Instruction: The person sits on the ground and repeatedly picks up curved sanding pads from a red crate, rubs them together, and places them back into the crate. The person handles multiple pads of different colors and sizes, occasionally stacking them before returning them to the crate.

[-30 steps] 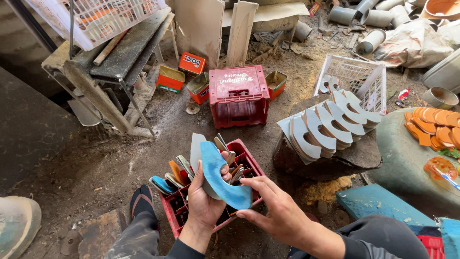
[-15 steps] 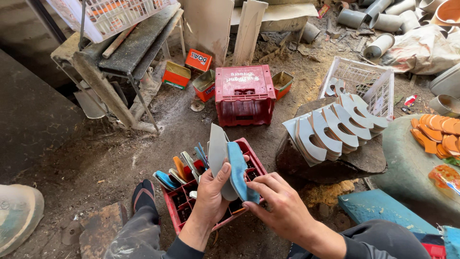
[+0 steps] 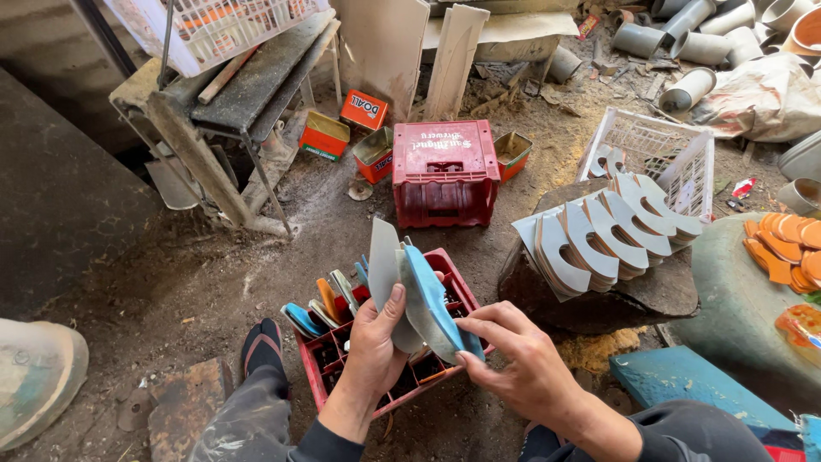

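the left hand [image 3: 376, 334] is closed around the lower ends of several flat curved cut pieces [image 3: 410, 295], grey and blue, held upright as a fanned bunch; the thumb lies across the front face and the fingers are wrapped behind, clamped on the bunch. the right hand [image 3: 522, 364] meets the same bunch from the right, with fingertips pinched together on the edge of the outermost blue piece. the bunch sits directly above a red divided crate [image 3: 338, 355] on the dirt floor between the person's legs. that crate already carries a row of similar pieces, blue, orange and grey, standing on edge in its far compartments; the nearer compartments are partly hidden by the hands, so their fill cannot be judged. to the right, a stack of grey curved pieces [image 3: 599, 235] lies fanned out on a dark stone block [image 3: 599, 299], and a white wire basket [image 3: 676, 154] behind it holds a few more. orange pieces [image 3: 782, 248] lie on a green rounded surface at the far right. judged from this, the handling is part done: some pieces are sorted into the crate, one bunch is in hand, and a considerable stock remains outside the crate. a second red crate [image 3: 445, 171], upturned, stands further back, untouched.
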